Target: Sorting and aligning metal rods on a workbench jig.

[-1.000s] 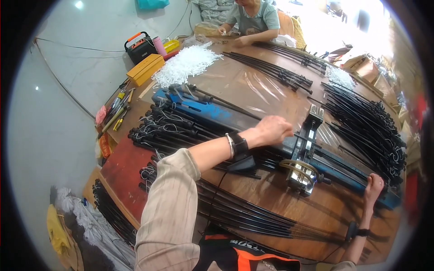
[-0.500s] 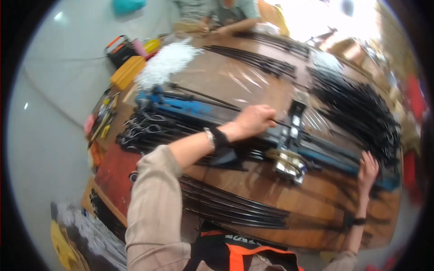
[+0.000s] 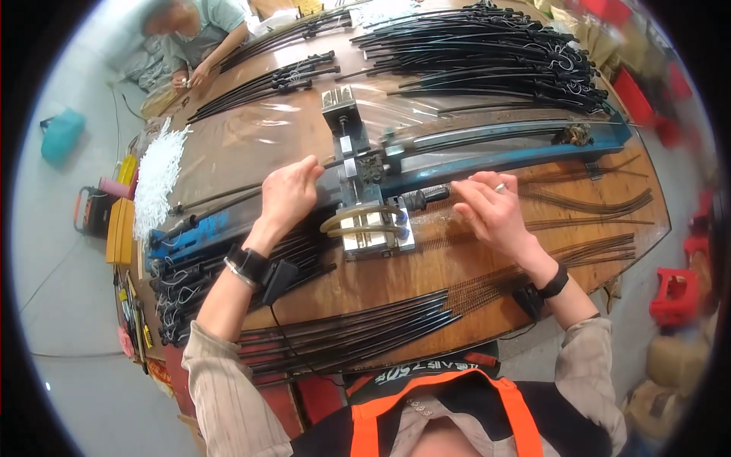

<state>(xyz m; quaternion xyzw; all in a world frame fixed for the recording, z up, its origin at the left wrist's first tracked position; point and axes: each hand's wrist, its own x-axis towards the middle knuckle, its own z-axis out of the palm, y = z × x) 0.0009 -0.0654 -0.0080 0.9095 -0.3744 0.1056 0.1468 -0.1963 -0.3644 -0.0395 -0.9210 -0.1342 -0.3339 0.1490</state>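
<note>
My left hand (image 3: 289, 190) is closed in a pinch around a thin black cable (image 3: 236, 195). The cable runs from the left end of a long blue metal rail (image 3: 472, 170) to a clamping device (image 3: 358, 171) at the middle of the rail. My right hand (image 3: 493, 209) is at the right of the clamp, its fingers loosely bent and the thumb apart, with nothing visible in it. Its fingertips are close to a black ribbed cylinder (image 3: 426, 198) on the clamp's side; whether they touch cannot be seen. A looped yellowish tube (image 3: 343, 218) curves over the clamp's near silver block (image 3: 373, 242).
Black cable bundles lie at the back right (image 3: 487, 61), back left (image 3: 266, 84), and front (image 3: 350, 335). Thin brown spring-like strands (image 3: 579, 255) lie at right. White pieces (image 3: 160, 179) are heaped at left. Another person (image 3: 198, 38) sits across the wooden table (image 3: 415, 282).
The view has swung to the right. My right hand has come from the rail's far right end to beside the clamp. The left hand still pinches the cable left of the clamp.
</note>
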